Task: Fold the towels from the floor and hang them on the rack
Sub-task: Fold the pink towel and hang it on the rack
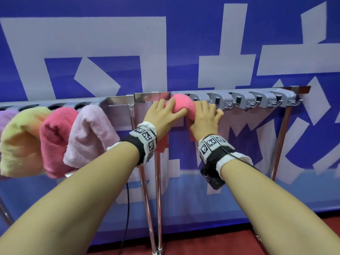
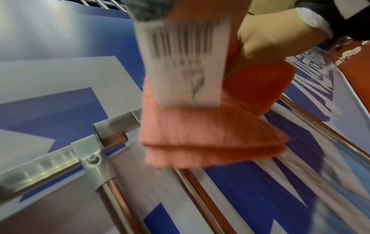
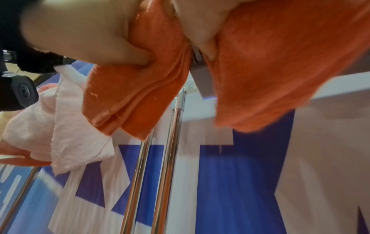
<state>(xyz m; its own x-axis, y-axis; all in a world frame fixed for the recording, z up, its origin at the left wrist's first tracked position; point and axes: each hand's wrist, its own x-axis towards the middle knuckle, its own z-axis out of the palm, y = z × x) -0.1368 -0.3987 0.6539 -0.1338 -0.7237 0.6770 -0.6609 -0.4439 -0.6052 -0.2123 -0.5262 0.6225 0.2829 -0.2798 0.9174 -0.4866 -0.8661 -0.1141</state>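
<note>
A coral-pink folded towel [image 1: 182,105] [image 2: 200,134] [image 3: 280,63] lies draped over the top bar of the rack [image 1: 119,102], beside its grey hook strip [image 1: 239,100]. My left hand [image 1: 163,115] [image 3: 80,36] grips the towel's left side, fingers over the top and thumb dug into the hanging folds. On the towel's right side my right hand [image 1: 204,120] [image 2: 266,39] [image 3: 198,28] holds it, fingers curled over the bar. A white barcode tag [image 2: 184,63] dangles from the towel. The yellow-green towel [image 1: 20,140], deep pink towel [image 1: 55,140] and pale pink towel [image 1: 88,133] hang to the left.
A lilac towel [image 1: 5,116] shows at the far left edge. Chrome rack legs [image 1: 147,199] [image 3: 170,142] drop below my hands, with a black cable [image 1: 127,208] beside them. A blue and white banner [image 1: 184,43] stands right behind the rack. Red floor [image 1: 220,242] lies beneath.
</note>
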